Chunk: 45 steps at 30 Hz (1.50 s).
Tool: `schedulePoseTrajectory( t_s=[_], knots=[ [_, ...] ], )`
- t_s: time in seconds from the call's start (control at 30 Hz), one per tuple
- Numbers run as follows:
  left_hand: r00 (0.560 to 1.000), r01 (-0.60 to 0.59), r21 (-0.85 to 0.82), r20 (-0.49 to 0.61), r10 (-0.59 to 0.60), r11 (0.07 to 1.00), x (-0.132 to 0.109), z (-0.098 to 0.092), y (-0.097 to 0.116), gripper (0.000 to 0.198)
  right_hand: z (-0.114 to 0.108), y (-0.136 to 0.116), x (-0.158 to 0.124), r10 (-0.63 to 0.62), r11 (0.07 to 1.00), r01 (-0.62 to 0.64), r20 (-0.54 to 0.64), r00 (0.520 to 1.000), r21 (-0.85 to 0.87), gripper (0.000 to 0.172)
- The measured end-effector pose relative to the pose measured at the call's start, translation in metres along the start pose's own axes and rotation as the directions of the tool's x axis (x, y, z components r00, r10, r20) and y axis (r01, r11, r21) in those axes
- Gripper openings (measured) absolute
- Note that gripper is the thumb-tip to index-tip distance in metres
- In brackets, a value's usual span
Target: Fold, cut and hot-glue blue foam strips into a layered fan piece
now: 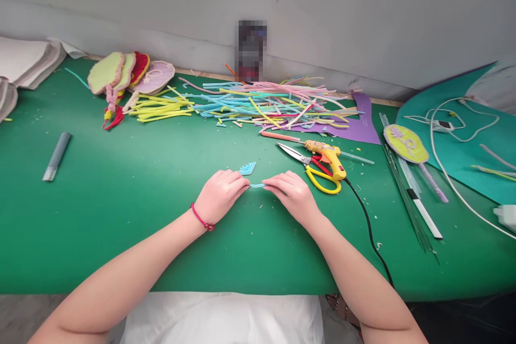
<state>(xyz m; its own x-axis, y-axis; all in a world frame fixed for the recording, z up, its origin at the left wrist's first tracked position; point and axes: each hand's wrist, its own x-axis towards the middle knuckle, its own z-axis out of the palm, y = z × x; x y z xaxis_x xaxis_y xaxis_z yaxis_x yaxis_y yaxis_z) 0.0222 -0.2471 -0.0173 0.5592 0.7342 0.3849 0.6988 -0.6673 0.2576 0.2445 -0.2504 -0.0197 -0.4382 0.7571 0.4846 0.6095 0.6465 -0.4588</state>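
Between my two hands runs a short light-blue pipe cleaner (257,186), slightly bent. Its left end is pinched in the fingertips of my left hand (221,193), which wears a red bracelet at the wrist. My right hand (293,196) pinches the other end. Just beyond the fingers lies a small blue ribbed piece (247,168), made of strips set side by side in a pointed shape. Scissors (322,178) with yellow and red handles rest to the right of my right hand, partly under a yellow glue gun (327,155).
Colourful pipe cleaners (258,102) are heaped along the back on purple sheet. Finished fuzzy fans (107,72) lie back left, another fan (406,143) at right beside thin green wires (407,199). A grey tube (57,156) lies left. The glue gun's black cord (368,220) crosses the front edge.
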Motion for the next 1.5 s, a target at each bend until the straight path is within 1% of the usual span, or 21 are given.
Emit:
schedulePoseTrajectory(
  t_s=[0.1,0.2,0.3,0.4,0.5,0.7,0.8,0.93,1.07,1.2,1.3,1.4,1.5],
  knots=[
    [0.999,-0.006,-0.037,0.031,0.007,0.999,0.001,0.000,-0.002,0.032,-0.002,0.002,0.003,0.055,0.988,-0.058,0.026,0.998,0.144,0.011],
    [0.995,-0.057,-0.063,0.080,0.062,0.996,0.000,0.000,-0.004,0.033,-0.004,0.006,0.005,0.045,0.975,-0.056,0.055,0.997,0.215,0.010],
    [0.990,-0.084,-0.104,0.104,0.095,0.991,0.000,0.002,-0.004,0.033,-0.003,0.009,0.005,0.000,0.976,-0.016,0.071,0.997,0.216,0.010],
    [0.988,-0.074,-0.133,0.123,0.090,0.988,0.000,0.003,-0.003,0.035,0.000,0.008,0.004,-0.045,0.978,0.030,0.071,0.996,0.206,0.011],
    [0.987,-0.072,-0.134,0.135,0.090,0.988,-0.001,0.004,-0.003,0.038,0.002,0.006,0.003,-0.054,0.981,0.037,0.082,0.995,0.190,0.013],
    [0.967,-0.184,-0.046,0.168,0.189,0.982,-0.002,0.006,0.001,0.038,0.002,0.005,0.003,-0.040,0.982,0.025,0.077,0.996,0.186,0.014],
    [0.961,-0.240,0.016,0.144,0.235,0.971,-0.001,0.007,0.003,0.035,0.002,0.004,0.003,-0.030,0.978,0.013,0.080,0.996,0.208,0.014],
    [0.960,-0.265,0.067,0.109,0.257,0.962,-0.001,0.008,0.003,0.032,0.002,0.004,0.004,-0.033,0.970,0.009,0.094,0.995,0.244,0.012],
    [0.953,-0.286,0.030,0.117,0.281,0.958,-0.003,0.008,0.001,0.032,0.000,0.005,0.005,-0.083,0.964,0.050,0.116,0.990,0.263,0.010],
    [0.929,-0.338,-0.031,0.153,0.338,0.941,-0.004,0.007,0.003,0.031,-0.001,0.006,0.005,-0.127,0.957,0.082,0.149,0.981,0.277,0.009],
    [0.913,-0.371,-0.069,0.156,0.377,0.926,-0.005,0.006,0.006,0.029,-0.001,0.005,0.005,-0.147,0.953,0.097,0.156,0.977,0.288,0.010],
    [0.907,-0.381,-0.075,0.165,0.388,0.922,-0.005,0.005,0.006,0.027,-0.001,0.005,0.005,-0.167,0.956,0.120,0.158,0.973,0.267,0.010],
    [0.908,-0.378,-0.056,0.172,0.382,0.924,-0.004,0.005,0.002,0.026,-0.004,0.006,0.003,-0.159,0.967,0.117,0.176,0.971,0.226,0.012]
  ],
)
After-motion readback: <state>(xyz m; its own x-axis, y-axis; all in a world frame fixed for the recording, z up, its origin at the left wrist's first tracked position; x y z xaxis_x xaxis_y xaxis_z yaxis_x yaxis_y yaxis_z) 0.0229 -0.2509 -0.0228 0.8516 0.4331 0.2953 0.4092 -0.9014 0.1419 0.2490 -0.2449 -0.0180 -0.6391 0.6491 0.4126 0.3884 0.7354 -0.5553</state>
